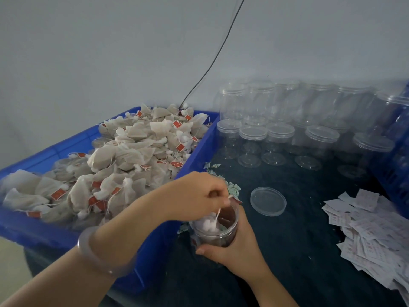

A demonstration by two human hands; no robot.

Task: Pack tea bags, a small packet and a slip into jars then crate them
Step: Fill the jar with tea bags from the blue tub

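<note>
Packing workshop: heaped tea bags (124,151), stacked jars (287,120)

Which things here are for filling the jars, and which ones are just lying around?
For the job:
- jar, held by the right hand
- left hand, pinching a string over the jar
- tea bags in the blue bin
- small packets
- paper slips
- loose lid
- empty jars

Just there:
- black cable
- bracelet on the wrist

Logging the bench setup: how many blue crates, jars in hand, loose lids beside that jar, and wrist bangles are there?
Blue crates: 2 (left, right)
Held jar: 1
Loose lid: 1
Bangle: 1
Total: 5
</note>
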